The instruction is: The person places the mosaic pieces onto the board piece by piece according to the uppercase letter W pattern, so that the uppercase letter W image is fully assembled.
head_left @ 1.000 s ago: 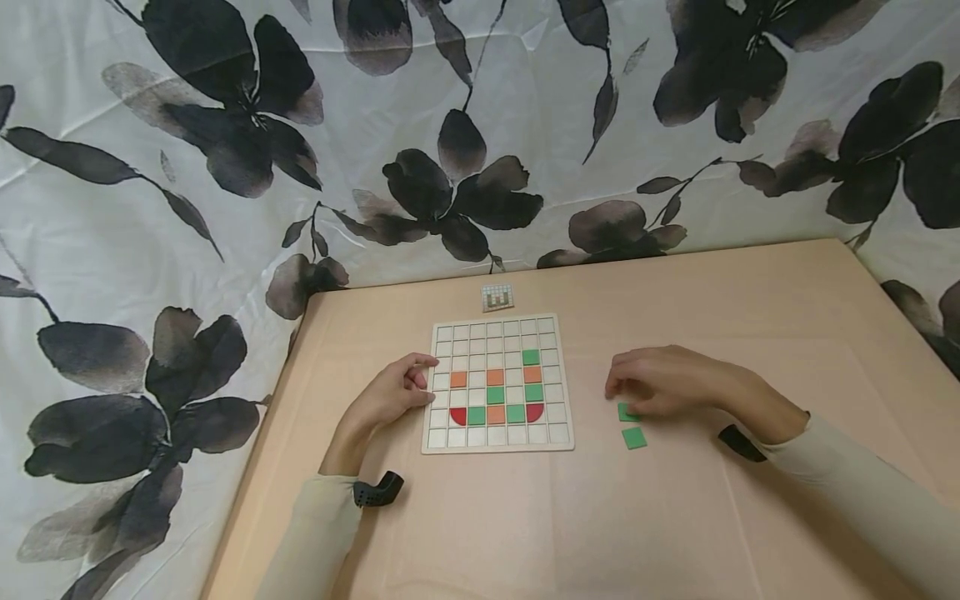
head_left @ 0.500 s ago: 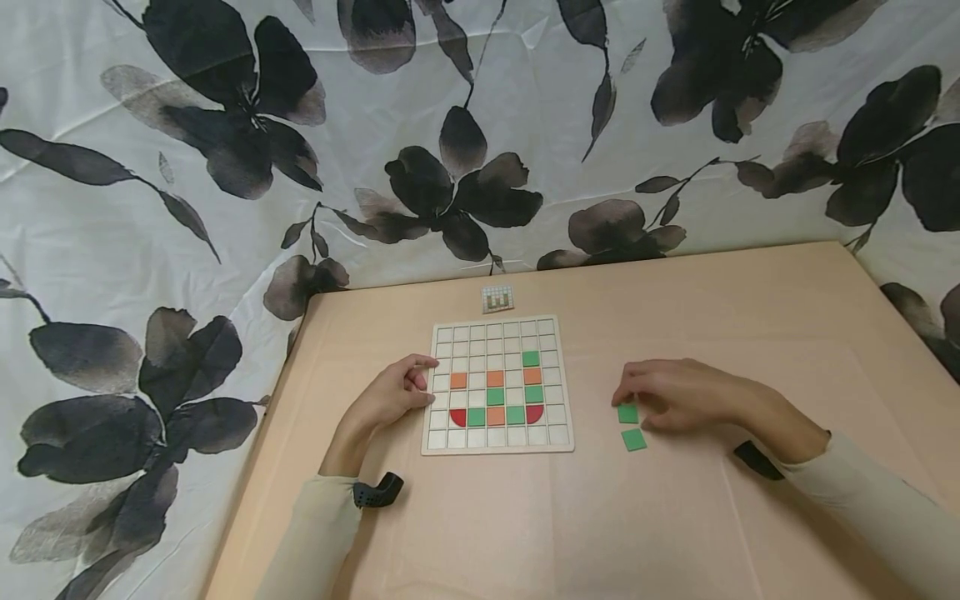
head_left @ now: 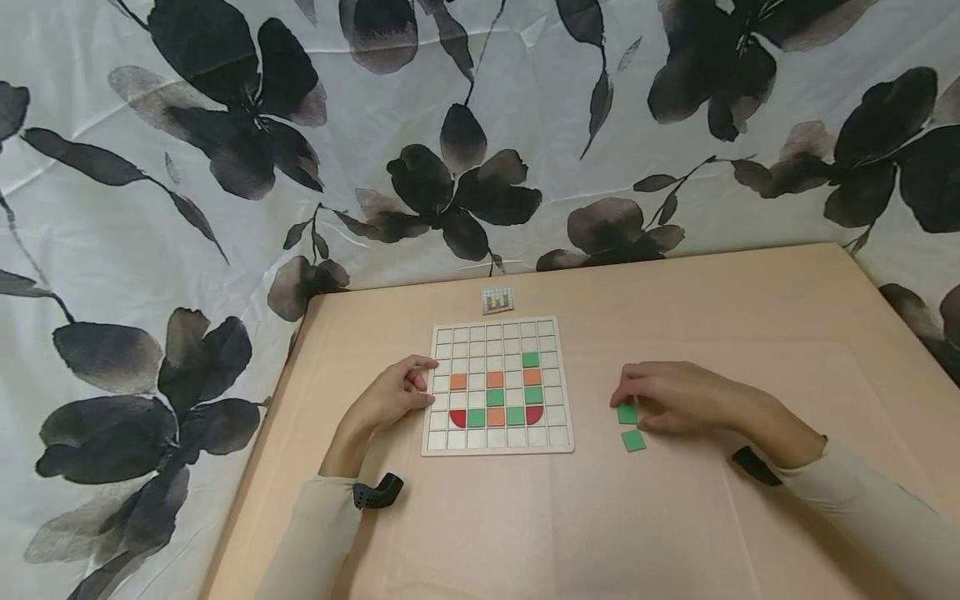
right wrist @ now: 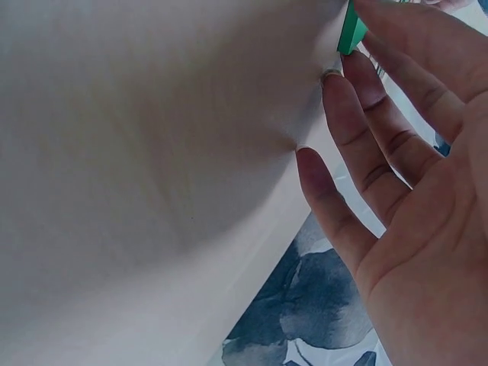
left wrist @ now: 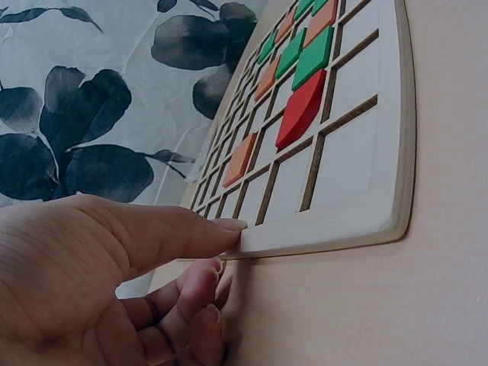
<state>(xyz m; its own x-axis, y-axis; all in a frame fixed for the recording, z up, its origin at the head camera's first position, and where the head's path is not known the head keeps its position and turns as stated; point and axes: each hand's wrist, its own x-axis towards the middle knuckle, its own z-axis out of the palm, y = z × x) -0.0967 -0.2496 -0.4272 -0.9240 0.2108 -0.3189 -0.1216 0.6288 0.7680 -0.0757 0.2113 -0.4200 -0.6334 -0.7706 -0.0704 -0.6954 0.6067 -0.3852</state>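
In the head view, a white grid board [head_left: 442, 440] lies flat, with green, orange and red tiles in some of its cells. My left hand [head_left: 382, 396] holds the board's left edge; in the left wrist view its thumb [left wrist: 175, 232] lies on the rim and the other fingers are curled below. To the right of the board, my right hand [head_left: 686, 398] pinches a green square tile [head_left: 627, 414] between thumb and fingers, at the table. The right wrist view shows that tile's green edge [right wrist: 351, 30] between the digits. Another green square tile [head_left: 633, 441] lies just nearer.
A small card with a grid pattern [head_left: 497, 299] lies behind the board, near the far edge of the light wooden table [head_left: 480, 533]. A white cloth with dark flowers [head_left: 555, 108] hangs behind the table and to its left.
My right hand has shifted slightly right and nearer, and its thumb and fingers now flank the rear green tile, which it partly covered before. The left hand and board have stayed put.
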